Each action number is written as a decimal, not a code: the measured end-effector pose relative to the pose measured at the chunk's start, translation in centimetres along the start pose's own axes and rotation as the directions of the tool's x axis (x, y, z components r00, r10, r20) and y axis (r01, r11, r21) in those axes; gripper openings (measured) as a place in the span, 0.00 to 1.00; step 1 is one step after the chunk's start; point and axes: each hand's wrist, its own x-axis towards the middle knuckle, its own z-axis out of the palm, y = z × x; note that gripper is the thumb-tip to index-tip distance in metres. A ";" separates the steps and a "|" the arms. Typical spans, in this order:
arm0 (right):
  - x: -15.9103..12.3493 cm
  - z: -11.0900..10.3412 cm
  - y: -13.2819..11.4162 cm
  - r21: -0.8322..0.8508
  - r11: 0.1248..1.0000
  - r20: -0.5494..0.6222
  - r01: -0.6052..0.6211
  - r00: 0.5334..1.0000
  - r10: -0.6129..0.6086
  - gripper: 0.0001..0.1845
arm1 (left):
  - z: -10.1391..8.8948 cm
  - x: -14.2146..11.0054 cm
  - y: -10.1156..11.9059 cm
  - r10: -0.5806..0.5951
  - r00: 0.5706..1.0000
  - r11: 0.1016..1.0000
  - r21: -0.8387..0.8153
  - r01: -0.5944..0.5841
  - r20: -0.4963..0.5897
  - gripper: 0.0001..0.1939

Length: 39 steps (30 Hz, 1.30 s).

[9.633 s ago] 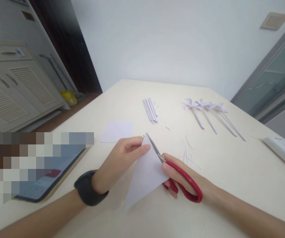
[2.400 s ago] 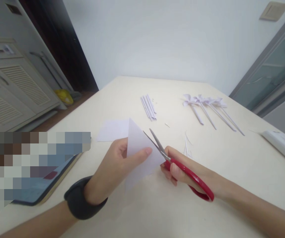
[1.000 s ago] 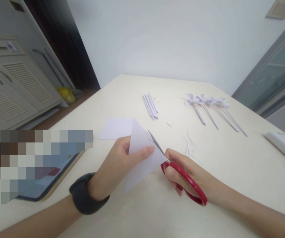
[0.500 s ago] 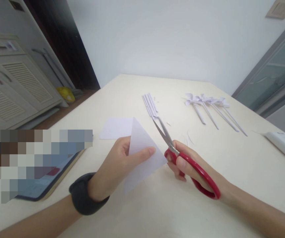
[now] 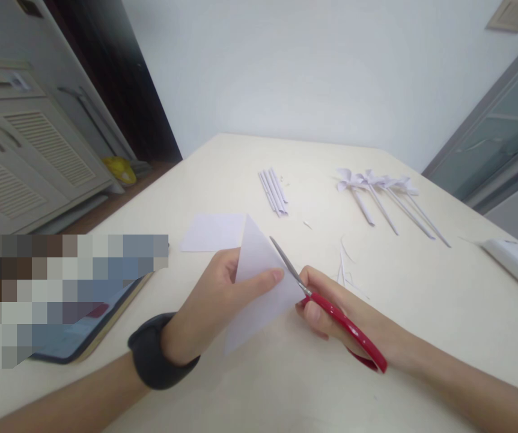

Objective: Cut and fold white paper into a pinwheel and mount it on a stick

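Observation:
My left hand [image 5: 223, 282] pinches a white folded triangle of paper [image 5: 263, 307], thumb on the near face and the fingers hidden behind it. A black band circles that wrist. Red-handled scissors [image 5: 353, 331] are in my right hand [image 5: 326, 300], their blades pointing up and to the left along the triangle's right edge. One blade shows in front of the paper; the other is hidden, so I cannot tell whether they are cutting. Behind my left hand a flat white paper sheet [image 5: 211, 233] lies on the table.
Several rolled paper sticks [image 5: 273, 191] lie mid-table. Several paper pinwheels [image 5: 376, 186] rest at the back right. Thin paper strips [image 5: 342, 264] lie beyond my right hand. A tablet [image 5: 60, 346] sits at the left, and a white object [image 5: 515, 264] at the right edge.
The scissors have turned and moved down, bringing their blades from beyond the paper's right corner to along its right edge. My left hand and the paper are almost still.

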 end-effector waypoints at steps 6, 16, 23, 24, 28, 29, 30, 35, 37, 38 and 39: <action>0.1 0.1 0.4 -0.010 0.999 -0.004 0.042 0.999 -0.042 0.15 | 0.0 0.1 0.1 0.020 1.000 1.000 -0.006 -0.020 0.019 0.05; 0.3 0.2 0.3 0.001 1.000 0.002 0.015 1.000 -0.015 0.13 | -0.1 0.1 0.0 0.033 0.999 0.998 -0.053 -0.030 0.039 0.04; 0.0 0.7 0.3 0.026 1.000 -0.013 -0.008 1.000 0.008 0.14 | 0.0 0.2 -0.1 0.064 0.998 0.998 -0.002 -0.064 0.002 0.03; 0.0 0.8 0.3 0.027 1.000 -0.027 -0.007 1.000 0.008 0.14 | -0.1 0.1 0.0 0.061 0.998 0.998 0.001 -0.061 -0.002 0.04; 0.1 0.8 0.4 0.037 0.999 -0.072 -0.013 0.997 0.016 0.14 | -0.1 0.1 0.4 0.043 0.999 0.999 0.015 -0.043 -0.010 0.05; 0.1 0.8 0.4 0.037 0.999 -0.073 -0.017 0.997 0.020 0.14 | -0.1 0.1 0.4 0.042 0.999 0.999 0.016 -0.042 -0.009 0.05; 0.1 0.8 0.5 0.037 0.999 -0.070 -0.020 0.997 0.023 0.14 | -0.1 0.1 0.3 0.042 0.999 0.999 0.012 -0.042 -0.005 0.05; 0.1 0.7 0.6 0.049 0.999 -0.041 -0.012 0.999 0.014 0.12 | -0.1 0.2 -0.3 0.046 0.998 0.998 -0.035 -0.044 0.040 0.04; 0.1 0.6 0.4 0.044 0.999 -0.036 -0.010 0.999 0.012 0.12 | -0.2 0.2 -0.4 0.046 0.998 0.998 -0.036 -0.045 0.044 0.04; 0.0 0.6 0.3 0.041 0.999 -0.037 -0.012 0.999 0.014 0.12 | -0.2 0.2 -0.4 0.048 0.998 0.998 -0.032 -0.046 0.045 0.04; 0.0 0.5 0.2 0.039 0.999 -0.035 -0.016 0.999 0.018 0.12 | -0.2 0.2 -0.4 0.050 0.998 0.998 -0.028 -0.049 0.046 0.05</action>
